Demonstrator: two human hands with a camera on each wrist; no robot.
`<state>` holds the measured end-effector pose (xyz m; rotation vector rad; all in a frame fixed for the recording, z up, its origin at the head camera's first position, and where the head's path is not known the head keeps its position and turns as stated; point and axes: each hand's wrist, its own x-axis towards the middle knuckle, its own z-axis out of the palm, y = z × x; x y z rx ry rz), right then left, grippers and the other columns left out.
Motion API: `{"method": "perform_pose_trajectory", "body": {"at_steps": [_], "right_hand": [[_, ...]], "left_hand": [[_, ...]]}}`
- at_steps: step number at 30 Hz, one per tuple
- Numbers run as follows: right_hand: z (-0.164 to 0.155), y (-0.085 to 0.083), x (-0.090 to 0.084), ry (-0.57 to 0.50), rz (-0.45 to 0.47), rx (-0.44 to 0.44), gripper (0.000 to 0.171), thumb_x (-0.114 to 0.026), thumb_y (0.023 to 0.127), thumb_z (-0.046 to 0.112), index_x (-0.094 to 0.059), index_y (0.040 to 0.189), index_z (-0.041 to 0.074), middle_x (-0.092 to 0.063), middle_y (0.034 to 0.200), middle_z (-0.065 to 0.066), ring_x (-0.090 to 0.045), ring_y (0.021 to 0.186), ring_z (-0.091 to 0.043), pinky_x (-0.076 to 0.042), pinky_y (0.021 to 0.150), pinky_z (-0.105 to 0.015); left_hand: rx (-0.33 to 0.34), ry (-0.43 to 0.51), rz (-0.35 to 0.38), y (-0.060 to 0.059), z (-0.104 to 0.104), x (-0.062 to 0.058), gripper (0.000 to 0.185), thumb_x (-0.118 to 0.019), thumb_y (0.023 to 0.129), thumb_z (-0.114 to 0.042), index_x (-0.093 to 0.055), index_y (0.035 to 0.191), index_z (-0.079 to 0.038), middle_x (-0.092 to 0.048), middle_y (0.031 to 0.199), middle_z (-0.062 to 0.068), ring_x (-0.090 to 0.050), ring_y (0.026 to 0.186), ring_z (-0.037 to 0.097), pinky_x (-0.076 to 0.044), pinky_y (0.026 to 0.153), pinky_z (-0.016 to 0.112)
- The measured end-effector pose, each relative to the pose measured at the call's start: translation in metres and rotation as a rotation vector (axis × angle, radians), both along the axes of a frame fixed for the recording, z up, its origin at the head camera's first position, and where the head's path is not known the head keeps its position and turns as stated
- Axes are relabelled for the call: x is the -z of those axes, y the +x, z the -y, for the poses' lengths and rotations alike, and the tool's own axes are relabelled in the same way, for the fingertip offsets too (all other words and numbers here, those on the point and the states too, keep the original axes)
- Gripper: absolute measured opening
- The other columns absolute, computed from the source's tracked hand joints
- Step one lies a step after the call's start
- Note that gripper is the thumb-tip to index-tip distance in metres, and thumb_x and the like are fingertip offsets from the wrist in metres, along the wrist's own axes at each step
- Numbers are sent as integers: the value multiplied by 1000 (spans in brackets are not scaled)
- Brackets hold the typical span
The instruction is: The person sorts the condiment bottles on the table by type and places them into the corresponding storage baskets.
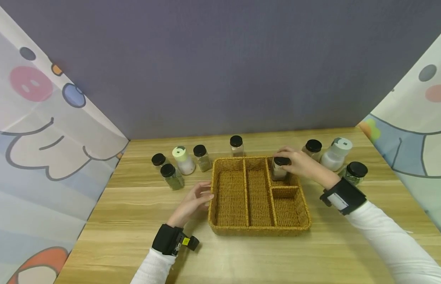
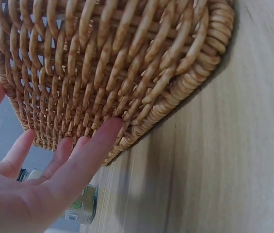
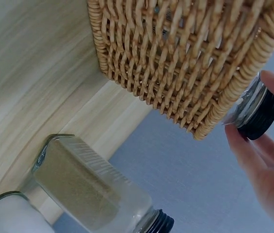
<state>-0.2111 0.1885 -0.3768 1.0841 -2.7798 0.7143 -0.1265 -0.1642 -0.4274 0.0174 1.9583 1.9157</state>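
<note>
A woven basket (image 1: 259, 228) with several compartments stands on the wooden table. My right hand (image 1: 299, 162) pinches a glass spice jar (image 1: 278, 172) near its black lid, over the back right compartment. In the right wrist view, the jar's lid (image 3: 264, 115) and neck show above the basket rim between thumb and fingers; its lower body is hidden behind the woven wall. At the basket's left side, my left hand (image 1: 198, 197) rests its extended fingertips (image 2: 108, 130) against the outer wall. The other compartments of the basket hold nothing.
Left of the basket stand black-lidded jars (image 1: 173, 178) and a white bottle with a pale green cap (image 1: 184, 161). One jar (image 1: 237, 146) is behind it. To the right are a white-capped bottle (image 1: 334, 156) and black-lidded jars (image 1: 354, 173). A grey wall (image 1: 241, 71) closes off the back.
</note>
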Motion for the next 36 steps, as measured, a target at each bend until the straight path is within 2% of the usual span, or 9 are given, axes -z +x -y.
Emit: {"method": "perform_pose_trajectory", "body": {"at_steps": [5,8,12,16,19,22,26,31,36], "right_hand": [[1,1,-1,-7,-6,-2,41,-67,74,-2,-56,113,-4,-50,111,-26,-52,95,-38,-50,71,-42],[1,2,-1,-7,-5,5,42,-67,73,-3,-55,114,-4,-49,112,-27,-54,91,-37,-50,66,-38],[0,1,1,-1,-2,18,44,-66,73,-2,-54,116,-5,-48,114,-27,-56,87,-35,-49,61,-34],[-1,3,0,-5,25,41,46,-66,74,1,-52,118,-4,-46,117,-28,-55,91,-36,-49,63,-35],[-2,4,-2,-9,34,59,47,-67,75,3,-52,119,-3,-45,119,-28,-56,88,-34,-49,63,-35],[-3,5,-3,-1,10,73,46,-67,76,7,-52,119,-2,-46,119,-28,-58,79,-30,-50,66,-38],[-6,6,-5,-8,-13,98,44,-66,78,13,-54,118,-1,-48,118,-27,-58,79,-29,-49,73,-45],[-14,8,-8,-50,-44,116,37,-62,82,14,-55,115,-1,-50,116,-25,-58,77,-29,-49,68,-43],[-24,5,-12,-101,-130,104,32,-60,81,4,-56,112,-3,-52,111,-25,-59,76,-28,-50,64,-41]], "left_hand": [[6,-24,-4,6,-4,-16,51,-54,85,-4,-30,130,1,-32,131,26,-41,113,39,-45,85,45],[3,-30,-6,8,-5,-19,51,-54,85,-4,-30,130,1,-33,131,26,-41,113,38,-45,86,45],[-2,-19,-5,5,-3,-12,52,-54,85,-4,-30,130,0,-33,131,25,-43,112,36,-44,86,46],[-8,-5,-6,1,1,0,52,-56,85,-6,-31,131,-2,-34,131,23,-44,111,35,-45,85,45],[-9,-1,-11,0,1,5,53,-58,84,-9,-32,130,-3,-34,131,22,-44,112,34,-46,84,44],[-8,0,-15,0,2,6,54,-59,83,-11,-32,130,-3,-34,131,22,-44,112,34,-46,83,43],[-8,4,-19,1,2,6,55,-58,84,-11,-31,131,-3,-34,131,23,-45,111,33,-47,83,43],[-9,4,-22,1,1,6,54,-58,84,-11,-32,130,-3,-34,131,22,-46,109,30,-47,83,43],[-6,0,-28,1,1,6,53,-58,84,-10,-33,130,-3,-35,130,22,-46,109,29,-47,83,43]]}}
